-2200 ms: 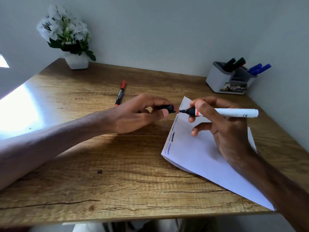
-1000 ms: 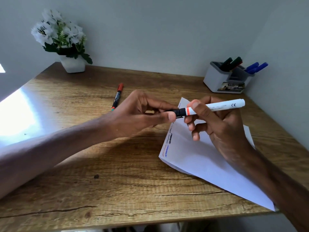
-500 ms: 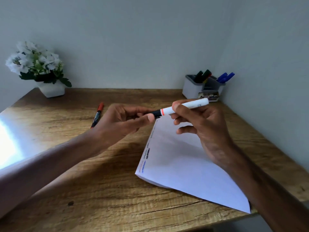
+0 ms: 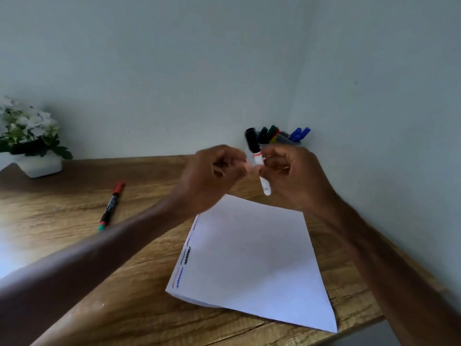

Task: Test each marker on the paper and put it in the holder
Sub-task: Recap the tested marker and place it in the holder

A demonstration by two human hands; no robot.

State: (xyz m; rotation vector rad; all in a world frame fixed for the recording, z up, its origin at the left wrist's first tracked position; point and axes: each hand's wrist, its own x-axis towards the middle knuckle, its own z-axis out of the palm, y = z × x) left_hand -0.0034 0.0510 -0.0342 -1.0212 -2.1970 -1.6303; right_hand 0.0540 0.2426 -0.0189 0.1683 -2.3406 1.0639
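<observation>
We hold the white marker [image 4: 259,168] almost upright at the centre of the frame, black cap on top, above the far edge of the paper [image 4: 252,260]. Our left hand [image 4: 212,178] and right hand [image 4: 296,176] both pinch its barrel with curled fingers, though blur softens the detail. Just behind them the holder [image 4: 284,139] is mostly hidden. A red-capped marker [image 4: 111,206] lies on the wooden surface [image 4: 124,303] at left, near a potted plant [image 4: 30,138].
</observation>
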